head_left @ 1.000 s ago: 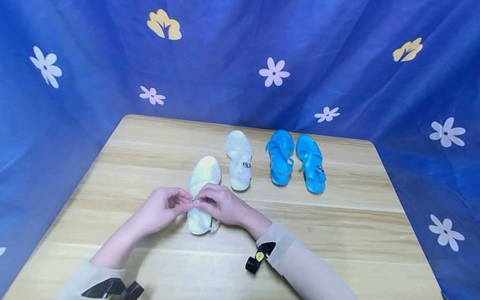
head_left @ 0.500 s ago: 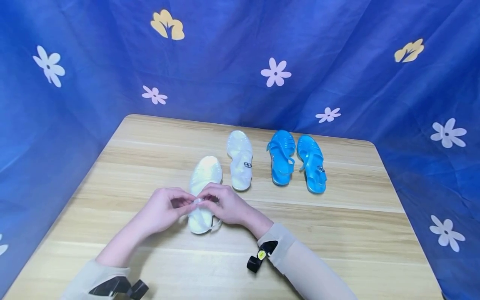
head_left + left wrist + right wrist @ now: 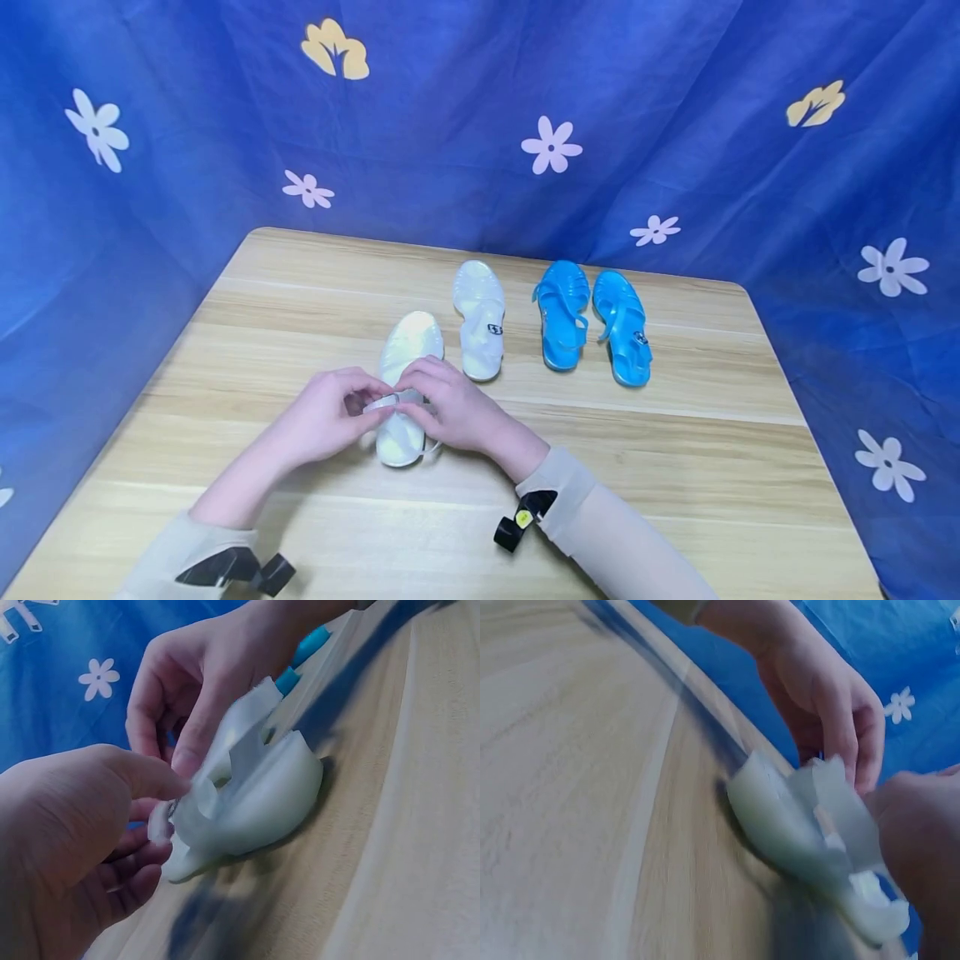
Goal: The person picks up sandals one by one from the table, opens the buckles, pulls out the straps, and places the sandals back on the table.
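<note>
A white sandal point(image 3: 412, 337) lies on the wooden table, toe pointing away, with both hands over its middle. From the left, my left hand point(image 3: 330, 417) pinches the sandal's strap point(image 3: 381, 403) between thumb and fingers. Opposite it, my right hand point(image 3: 457, 408) pinches the strap close to the buckle, fingertips nearly meeting those of the left. A strap end sticks out past the left fingertips. The left wrist view has the white sandal's heel point(image 3: 277, 795) toward the camera. Fingers partly hide the buckle, so whether it is fastened cannot be told.
A second white sandal point(image 3: 478, 292) with a dark buckle lies just behind and to the right. Farther right are two blue sandals, one point(image 3: 551, 333) beside the other point(image 3: 628, 367). A blue flowered curtain point(image 3: 450, 125) surrounds the table point(image 3: 675, 483) at the back and sides.
The strap end now protrudes to the left between the left fingers, where before only a short piece showed. The right hand has risen slightly. The other sandals stay put.
</note>
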### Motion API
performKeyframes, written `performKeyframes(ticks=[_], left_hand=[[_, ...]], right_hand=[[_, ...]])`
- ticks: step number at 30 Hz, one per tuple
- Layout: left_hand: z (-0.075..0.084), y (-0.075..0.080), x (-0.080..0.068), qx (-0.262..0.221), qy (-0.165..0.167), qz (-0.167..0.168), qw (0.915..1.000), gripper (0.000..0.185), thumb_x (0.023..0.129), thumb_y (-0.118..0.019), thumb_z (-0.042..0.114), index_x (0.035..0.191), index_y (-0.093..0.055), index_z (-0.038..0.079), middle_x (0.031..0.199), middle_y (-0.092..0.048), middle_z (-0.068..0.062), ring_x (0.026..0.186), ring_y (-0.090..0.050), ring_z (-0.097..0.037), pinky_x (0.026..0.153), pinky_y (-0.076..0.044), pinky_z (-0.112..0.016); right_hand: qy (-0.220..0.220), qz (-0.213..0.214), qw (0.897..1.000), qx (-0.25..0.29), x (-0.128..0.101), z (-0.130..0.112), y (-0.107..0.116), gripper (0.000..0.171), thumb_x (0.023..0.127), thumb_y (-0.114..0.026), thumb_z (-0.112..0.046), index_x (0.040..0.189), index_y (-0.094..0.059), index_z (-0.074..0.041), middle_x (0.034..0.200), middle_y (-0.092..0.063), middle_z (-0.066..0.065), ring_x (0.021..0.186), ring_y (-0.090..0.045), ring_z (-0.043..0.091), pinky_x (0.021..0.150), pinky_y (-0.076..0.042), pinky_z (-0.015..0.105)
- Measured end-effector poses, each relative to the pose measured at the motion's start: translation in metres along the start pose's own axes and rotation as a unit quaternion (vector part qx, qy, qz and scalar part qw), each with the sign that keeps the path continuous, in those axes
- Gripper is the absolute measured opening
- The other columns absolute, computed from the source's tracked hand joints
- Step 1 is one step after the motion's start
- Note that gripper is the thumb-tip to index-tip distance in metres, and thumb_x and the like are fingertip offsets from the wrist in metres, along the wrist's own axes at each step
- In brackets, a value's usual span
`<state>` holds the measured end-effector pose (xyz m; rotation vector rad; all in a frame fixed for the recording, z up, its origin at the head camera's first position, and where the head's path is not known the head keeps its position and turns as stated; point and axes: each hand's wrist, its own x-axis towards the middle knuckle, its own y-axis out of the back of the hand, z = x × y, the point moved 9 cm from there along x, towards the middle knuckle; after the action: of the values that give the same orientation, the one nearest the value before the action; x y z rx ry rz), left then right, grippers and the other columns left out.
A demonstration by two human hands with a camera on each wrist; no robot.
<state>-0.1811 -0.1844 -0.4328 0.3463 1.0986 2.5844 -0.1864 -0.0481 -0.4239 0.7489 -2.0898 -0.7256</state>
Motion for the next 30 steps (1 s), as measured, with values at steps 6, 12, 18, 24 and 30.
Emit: performKeyframes(ticks=[6, 12, 18, 24, 30], left_hand=[[0.002, 0.001, 0.005, 0.013, 0.012, -0.014, 0.9997, 0.017, 0.089, -0.086, 0.015, 0.104, -0.079, 0.01, 0.087, -0.068, 0.008, 0.08, -0.063, -0.011, 0.072, -0.056, -0.032], [0.009, -0.003, 0.006, 0.046, 0.006, -0.033, 0.9984, 0.015, 0.089, -0.087, 0.018, 0.099, -0.077, 0.013, 0.087, -0.065, 0.008, 0.079, -0.06, -0.012, 0.072, -0.054, -0.033], [0.018, -0.01, 0.008, 0.096, -0.024, -0.05, 0.9938, 0.019, 0.083, -0.086, 0.012, 0.098, -0.074, 0.012, 0.094, -0.065, 0.005, 0.086, -0.06, -0.014, 0.081, -0.055, -0.042], [0.02, -0.012, 0.009, 0.115, -0.029, -0.041, 0.9921, 0.021, 0.079, -0.086, 0.011, 0.095, -0.073, 0.01, 0.09, -0.064, 0.004, 0.082, -0.059, -0.014, 0.078, -0.055, -0.04], [0.026, -0.007, 0.009, 0.126, -0.053, -0.022, 0.9904, 0.022, 0.077, -0.089, 0.012, 0.094, -0.076, 0.01, 0.088, -0.066, 0.006, 0.078, -0.06, -0.013, 0.072, -0.056, -0.037]], right_hand=[[-0.052, -0.081, 0.986, -0.135, 0.008, -0.002, -0.008, 0.021, 0.105, -0.068, -0.022, 0.12, -0.075, -0.01, 0.119, -0.072, -0.001, 0.112, -0.058, 0.015, 0.096, -0.044, 0.027], [-0.139, -0.13, 0.98, -0.06, 0.008, 0.014, -0.014, 0.015, 0.102, -0.073, -0.019, 0.113, -0.077, -0.01, 0.104, -0.073, -0.005, 0.1, -0.06, 0.01, 0.092, -0.047, 0.024], [-0.206, -0.159, 0.966, -0.015, 0.002, 0.027, -0.018, 0.013, 0.096, -0.08, -0.021, 0.105, -0.074, -0.013, 0.095, -0.065, -0.011, 0.094, -0.057, 0.007, 0.087, -0.047, 0.023], [-0.19, -0.152, 0.97, -0.018, 0.002, 0.025, -0.019, 0.013, 0.099, -0.077, -0.024, 0.103, -0.072, -0.013, 0.096, -0.064, -0.01, 0.093, -0.056, 0.007, 0.085, -0.046, 0.023], [-0.15, -0.111, 0.982, 0.031, 0.0, 0.02, -0.015, 0.014, 0.102, -0.074, -0.025, 0.106, -0.07, -0.013, 0.103, -0.065, -0.008, 0.097, -0.056, 0.006, 0.087, -0.046, 0.02]])
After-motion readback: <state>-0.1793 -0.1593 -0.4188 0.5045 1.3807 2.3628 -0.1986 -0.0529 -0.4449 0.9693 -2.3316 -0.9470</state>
